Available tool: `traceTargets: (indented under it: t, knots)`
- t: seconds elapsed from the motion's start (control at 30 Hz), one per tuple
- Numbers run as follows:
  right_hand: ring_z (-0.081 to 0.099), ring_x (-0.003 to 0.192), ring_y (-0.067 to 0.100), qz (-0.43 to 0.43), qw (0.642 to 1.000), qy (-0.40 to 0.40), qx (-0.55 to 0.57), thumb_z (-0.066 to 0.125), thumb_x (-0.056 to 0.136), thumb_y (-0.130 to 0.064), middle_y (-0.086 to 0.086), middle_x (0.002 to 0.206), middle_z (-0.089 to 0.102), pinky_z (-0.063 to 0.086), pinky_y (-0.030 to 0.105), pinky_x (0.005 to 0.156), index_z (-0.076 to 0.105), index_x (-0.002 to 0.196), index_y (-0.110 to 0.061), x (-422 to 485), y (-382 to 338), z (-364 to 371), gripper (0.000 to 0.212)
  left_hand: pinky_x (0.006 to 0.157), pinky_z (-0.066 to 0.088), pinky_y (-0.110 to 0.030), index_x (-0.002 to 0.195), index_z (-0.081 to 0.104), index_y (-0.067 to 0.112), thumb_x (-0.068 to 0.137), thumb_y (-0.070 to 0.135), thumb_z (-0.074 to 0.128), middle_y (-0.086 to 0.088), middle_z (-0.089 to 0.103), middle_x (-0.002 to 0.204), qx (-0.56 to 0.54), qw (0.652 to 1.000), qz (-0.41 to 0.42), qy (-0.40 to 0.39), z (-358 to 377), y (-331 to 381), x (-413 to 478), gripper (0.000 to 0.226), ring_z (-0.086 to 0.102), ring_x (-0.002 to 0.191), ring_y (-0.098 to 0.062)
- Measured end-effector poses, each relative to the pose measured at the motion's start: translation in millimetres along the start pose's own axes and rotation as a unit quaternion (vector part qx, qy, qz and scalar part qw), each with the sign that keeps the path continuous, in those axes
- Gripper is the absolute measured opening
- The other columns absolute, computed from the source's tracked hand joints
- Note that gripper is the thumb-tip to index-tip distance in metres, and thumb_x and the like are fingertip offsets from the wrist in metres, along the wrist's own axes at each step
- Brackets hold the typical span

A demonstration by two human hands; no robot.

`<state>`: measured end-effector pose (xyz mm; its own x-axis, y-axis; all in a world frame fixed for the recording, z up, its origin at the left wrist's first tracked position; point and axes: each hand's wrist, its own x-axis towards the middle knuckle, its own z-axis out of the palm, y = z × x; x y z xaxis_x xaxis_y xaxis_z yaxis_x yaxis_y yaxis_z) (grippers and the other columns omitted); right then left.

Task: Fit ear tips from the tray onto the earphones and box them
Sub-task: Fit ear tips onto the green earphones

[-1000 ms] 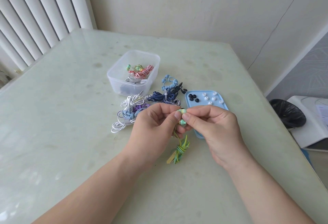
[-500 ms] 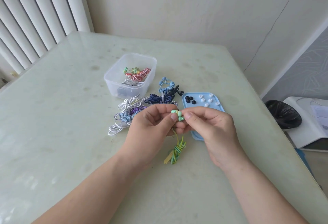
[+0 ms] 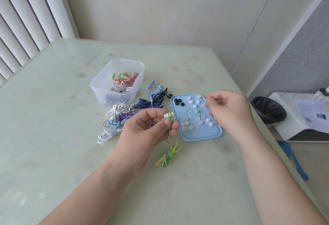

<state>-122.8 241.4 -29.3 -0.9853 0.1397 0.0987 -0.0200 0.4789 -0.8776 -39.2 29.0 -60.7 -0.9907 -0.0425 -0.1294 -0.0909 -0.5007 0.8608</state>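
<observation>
The left hand [image 3: 147,135] pinches the green earbuds [image 3: 170,115] between thumb and forefinger, the other fingers curled beneath. The buds' long axis runs roughly level across the view, one end turned toward the tray [image 3: 201,134] just to their right. Their yellow-green cord drops from the pinch to a tied bundle [image 3: 169,155] that hangs just below the hand. The right hand [image 3: 231,112] hovers over the tray's far right edge with its fingers curled inward and thumb near the forefinger. Blur hides whether a tip sits between them, so that cannot be told. This hand is the nearer one to the ear tips, which lie directly under and just left of its fingers, so the pick most likely falls to it. The fitting push would then run leftward toward the held buds. On the tray lie three black ear tips [image 3: 178,101] in the upper left corner, one green ear tip [image 3: 197,111] near the middle, and about a dozen white ear tips [image 3: 198,101] in two loose groups, with some perhaps hidden by the hand. Beyond the left hand, about six loose earphone bundles [image 3: 149,102] lie tangled on the table [image 3: 53,117], too tangled for a sure count. Behind them the clear box [image 3: 99,85] holds about four finished sets.
</observation>
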Motion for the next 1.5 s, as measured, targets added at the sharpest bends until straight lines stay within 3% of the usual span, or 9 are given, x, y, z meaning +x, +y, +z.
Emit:
traceTargets:
  t: [0.1, 0.27, 0.43, 0.5, 0.6, 0.7, 0.8, 1.1, 1.5]
  knots:
    - [0.064, 0.056, 0.004, -0.021, 0.99, -0.04, -0.137, 0.067, 0.091, -0.017, -0.009, 0.071, 0.073, 0.047, 0.017, 0.051, 0.076, 0.082, -0.024, 14, -2, 0, 0.015, 0.081, 0.061, -0.032, 0.115, 0.065, -0.005, 0.094, -0.009, 0.064, -0.026, 0.07, 0.101, -0.01, 1.0, -0.003, -0.001, 1, 1, -1, 0.022, 0.075, 0.1, -0.037]
    - [0.068, 0.064, 0.026, -0.017, 0.964, -0.11, -0.243, 0.073, 0.087, -0.025, 0.0, 0.072, 0.073, 0.059, 0.04, 0.066, 0.075, 0.075, -0.016, 25, 3, 13, 0.015, 0.081, 0.061, -0.033, 0.118, 0.063, -0.004, 0.093, -0.011, 0.063, -0.024, 0.067, 0.1, -0.021, 1.0, -0.007, -0.001, 1, 4, -1, 0.026, 0.075, 0.101, -0.037]
    - [0.07, 0.073, 0.029, -0.031, 0.96, -0.105, -0.256, 0.073, 0.087, -0.023, -0.001, 0.073, 0.074, 0.061, 0.043, 0.069, 0.075, 0.075, -0.018, 24, 2, 14, 0.013, 0.078, 0.061, -0.032, 0.119, 0.063, -0.004, 0.093, -0.013, 0.062, -0.023, 0.068, 0.098, -0.048, 0.999, -0.015, -0.007, 0, 6, -1, 0.028, 0.075, 0.095, -0.035]
    - [0.068, 0.065, 0.016, -0.052, 0.977, -0.089, -0.187, 0.075, 0.088, -0.022, -0.006, 0.071, 0.073, 0.058, 0.032, 0.061, 0.076, 0.076, -0.022, 17, -4, 13, 0.011, 0.078, 0.061, -0.032, 0.12, 0.063, -0.004, 0.092, -0.012, 0.064, -0.021, 0.069, 0.096, -0.054, 0.998, -0.017, -0.006, 0, 7, -1, 0.029, 0.074, 0.093, -0.034]
    - [0.062, 0.055, 0.008, -0.033, 0.99, -0.128, 0.042, 0.078, 0.088, -0.01, 0.0, 0.071, 0.074, 0.048, 0.022, 0.051, 0.079, 0.087, -0.015, -5, -22, 16, 0.004, 0.077, 0.06, -0.033, 0.119, 0.064, -0.004, 0.089, -0.01, 0.067, -0.02, 0.069, 0.094, -0.05, 0.999, -0.009, 0.001, 0, 9, -1, 0.031, 0.073, 0.086, -0.031]
    - [0.067, 0.064, 0.02, 0.02, 0.958, -0.181, 0.222, 0.079, 0.082, -0.001, 0.018, 0.082, 0.075, 0.05, 0.028, 0.059, 0.078, 0.094, -0.006, -27, -26, 25, 0.013, 0.077, 0.06, -0.034, 0.118, 0.064, -0.005, 0.087, -0.009, 0.069, -0.022, 0.068, 0.097, -0.046, 0.999, 0.001, 0.009, 1, 9, 0, 0.032, 0.071, 0.081, -0.03]
    - [0.068, 0.07, 0.027, 0.075, 0.921, -0.199, 0.327, 0.08, 0.07, -0.003, 0.021, 0.083, 0.073, 0.056, 0.031, 0.062, 0.076, 0.091, -0.003, -40, -23, 33, 0.022, 0.076, 0.059, -0.033, 0.115, 0.067, -0.002, 0.087, -0.009, 0.069, -0.027, 0.07, 0.103, -0.048, 0.999, 0.009, 0.016, -1, 10, -1, 0.029, 0.07, 0.083, -0.032]
    - [0.069, 0.067, 0.021, 0.1, 0.891, -0.228, 0.379, 0.074, 0.072, -0.002, 0.017, 0.076, 0.071, 0.058, 0.028, 0.062, 0.076, 0.091, -0.002, -46, -17, 33, 0.019, 0.077, 0.06, -0.034, 0.113, 0.069, 0.0, 0.073, 0.003, 0.077, -0.021, 0.076, 0.101, -0.019, 1.0, 0.012, 0.009, 0, 9, -1, 0.041, 0.074, 0.083, -0.03]
    - [0.068, 0.066, 0.021, 0.09, 0.891, -0.209, 0.394, 0.073, 0.073, -0.002, 0.016, 0.073, 0.071, 0.057, 0.027, 0.06, 0.077, 0.09, -0.002, -51, -16, 40, 0.017, 0.08, 0.062, -0.037, 0.113, 0.067, -0.003, 0.085, -0.009, 0.072, -0.022, 0.076, 0.099, -0.001, 0.999, 0.024, 0.025, -1, 7, -1, 0.029, 0.075, 0.082, -0.029]
